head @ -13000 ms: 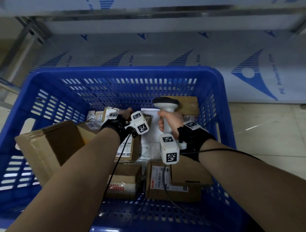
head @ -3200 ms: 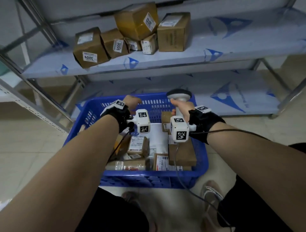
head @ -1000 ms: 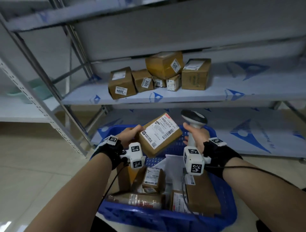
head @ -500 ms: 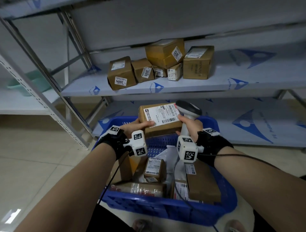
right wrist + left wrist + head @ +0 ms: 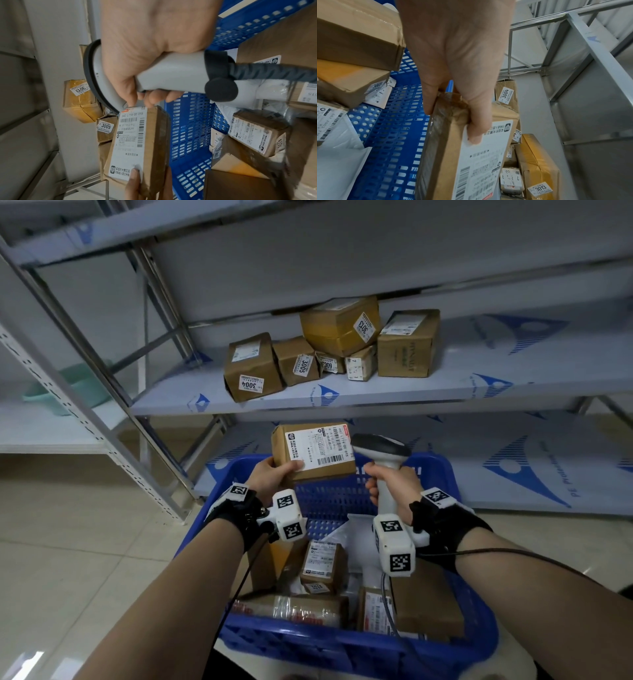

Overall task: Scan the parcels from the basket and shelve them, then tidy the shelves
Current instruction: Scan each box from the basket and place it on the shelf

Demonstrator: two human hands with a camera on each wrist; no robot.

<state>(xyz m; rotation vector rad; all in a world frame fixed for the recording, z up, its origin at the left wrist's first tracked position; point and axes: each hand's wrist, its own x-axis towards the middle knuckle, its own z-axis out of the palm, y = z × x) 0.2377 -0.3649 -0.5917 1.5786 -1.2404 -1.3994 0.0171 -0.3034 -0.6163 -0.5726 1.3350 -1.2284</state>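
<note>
My left hand [image 5: 270, 475] grips a flat brown parcel [image 5: 313, 451] by its left end, thumb on the white shipping label [image 5: 481, 159], and holds it above the blue basket [image 5: 342, 642]. My right hand [image 5: 390, 481] is wrapped round the handle of a grey barcode scanner [image 5: 380, 448]. The scanner's head sits right beside the parcel's right edge, close to the label [image 5: 130, 142]. Several more parcels [image 5: 323, 563] lie in the basket under both hands.
A grey metal shelf [image 5: 376, 392] ahead carries several brown numbered boxes [image 5: 251, 368], with free room to their right. A lower shelf [image 5: 513, 470] stands behind the basket. The scanner's cable [image 5: 394, 618] hangs into the basket. A green basin [image 5: 68, 388] rests on the left rack.
The parcel has come up out of the basket in my left hand and turned label-up. The scanner in my right hand has closed in on its right edge.
</note>
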